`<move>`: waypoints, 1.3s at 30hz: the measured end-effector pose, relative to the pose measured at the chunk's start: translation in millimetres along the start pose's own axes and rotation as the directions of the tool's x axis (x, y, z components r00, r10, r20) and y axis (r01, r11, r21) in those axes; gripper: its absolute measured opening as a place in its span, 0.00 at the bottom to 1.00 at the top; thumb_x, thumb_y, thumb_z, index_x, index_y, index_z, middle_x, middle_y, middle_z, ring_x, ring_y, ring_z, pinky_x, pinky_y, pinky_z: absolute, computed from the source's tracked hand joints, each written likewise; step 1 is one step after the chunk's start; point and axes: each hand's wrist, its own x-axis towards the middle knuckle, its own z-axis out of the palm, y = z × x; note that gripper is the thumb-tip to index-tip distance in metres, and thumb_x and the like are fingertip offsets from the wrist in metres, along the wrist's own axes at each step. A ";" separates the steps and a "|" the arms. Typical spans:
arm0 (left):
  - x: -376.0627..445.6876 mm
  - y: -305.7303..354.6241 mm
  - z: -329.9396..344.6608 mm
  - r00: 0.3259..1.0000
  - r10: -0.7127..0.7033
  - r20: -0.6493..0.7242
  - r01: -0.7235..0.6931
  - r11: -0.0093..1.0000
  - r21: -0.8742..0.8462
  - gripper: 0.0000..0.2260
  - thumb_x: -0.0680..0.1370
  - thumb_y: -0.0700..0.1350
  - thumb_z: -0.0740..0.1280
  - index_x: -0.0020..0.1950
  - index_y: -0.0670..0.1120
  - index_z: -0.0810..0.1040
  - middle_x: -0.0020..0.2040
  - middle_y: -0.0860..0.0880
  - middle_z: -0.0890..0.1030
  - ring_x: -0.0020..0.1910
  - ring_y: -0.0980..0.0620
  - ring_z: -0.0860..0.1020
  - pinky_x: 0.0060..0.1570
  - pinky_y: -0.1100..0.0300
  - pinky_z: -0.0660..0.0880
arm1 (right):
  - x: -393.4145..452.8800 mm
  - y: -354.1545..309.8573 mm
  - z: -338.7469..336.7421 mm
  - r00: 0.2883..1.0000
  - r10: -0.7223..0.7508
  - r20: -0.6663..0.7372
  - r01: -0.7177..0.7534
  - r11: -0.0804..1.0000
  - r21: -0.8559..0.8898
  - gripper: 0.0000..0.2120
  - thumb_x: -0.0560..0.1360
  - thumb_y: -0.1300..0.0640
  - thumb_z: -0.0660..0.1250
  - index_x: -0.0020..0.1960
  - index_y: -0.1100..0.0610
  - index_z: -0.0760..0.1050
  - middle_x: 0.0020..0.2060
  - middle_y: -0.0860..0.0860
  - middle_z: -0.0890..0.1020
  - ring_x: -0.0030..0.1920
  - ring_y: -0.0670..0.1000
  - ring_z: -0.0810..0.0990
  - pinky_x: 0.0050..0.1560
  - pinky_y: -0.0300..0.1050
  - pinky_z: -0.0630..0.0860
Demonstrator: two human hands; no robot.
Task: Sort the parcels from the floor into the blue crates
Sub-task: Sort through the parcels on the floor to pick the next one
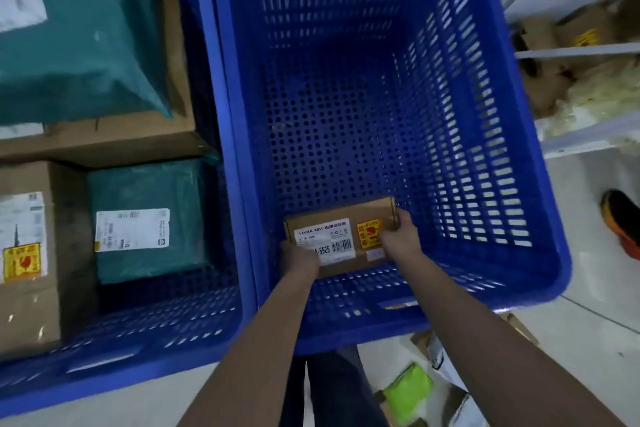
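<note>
Head view looks down into 2 blue crates side by side. Inside the right crate, near its front wall, a small cardboard box with a white label is gripped by both hands: the left hand closed on its near-left corner, the right hand closed on its right end. Left of that crate, the left crate holds 2 green mailer bags and brown cartons. More parcels lie on the floor just in front of the right crate.
</note>
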 end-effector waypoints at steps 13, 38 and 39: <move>74.8 -27.9 50.6 0.992 0.103 -0.066 -0.056 0.864 0.501 0.35 0.77 0.36 0.63 0.75 0.34 0.42 0.71 0.35 0.59 0.66 0.38 0.68 0.58 0.47 0.73 | 98.6 65.6 51.5 0.975 0.170 0.142 -0.140 0.969 -0.201 0.29 0.74 0.63 0.66 0.72 0.57 0.61 0.64 0.56 0.74 0.62 0.59 0.74 0.63 0.50 0.72; 69.7 4.4 50.7 0.976 0.059 0.209 -0.198 0.637 0.745 0.17 0.81 0.46 0.58 0.66 0.37 0.71 0.62 0.40 0.76 0.58 0.43 0.76 0.48 0.56 0.71 | 93.0 30.2 35.3 0.931 0.271 0.245 -0.059 0.774 -0.630 0.08 0.78 0.58 0.60 0.55 0.61 0.69 0.46 0.57 0.76 0.44 0.55 0.76 0.43 0.46 0.75; 63.1 13.7 49.0 0.967 0.123 0.225 -0.251 0.626 0.738 0.16 0.81 0.47 0.58 0.63 0.38 0.72 0.60 0.41 0.76 0.56 0.42 0.76 0.49 0.55 0.73 | 90.5 24.7 23.2 0.927 0.261 0.268 -0.058 0.809 -0.585 0.08 0.78 0.56 0.60 0.54 0.60 0.69 0.46 0.59 0.75 0.44 0.56 0.76 0.43 0.47 0.74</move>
